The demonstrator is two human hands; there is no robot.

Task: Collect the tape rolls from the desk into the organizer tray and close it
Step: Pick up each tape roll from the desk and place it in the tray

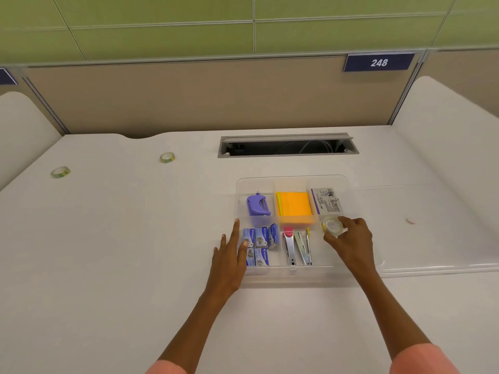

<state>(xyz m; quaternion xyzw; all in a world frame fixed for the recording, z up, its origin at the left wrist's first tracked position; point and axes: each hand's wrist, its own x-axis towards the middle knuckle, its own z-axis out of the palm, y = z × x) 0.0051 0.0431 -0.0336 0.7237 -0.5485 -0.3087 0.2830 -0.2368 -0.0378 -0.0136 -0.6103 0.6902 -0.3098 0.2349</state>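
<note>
"248" on the blue partition sign (pixel 378 62).

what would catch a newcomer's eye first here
The clear organizer tray at desk centre, with bright orange sticky notes in its middle back compartment. The right hand holds a tape roll over the tray's right side; the left hand rests on its left edge. Two more tape rolls lie far left.
</note>
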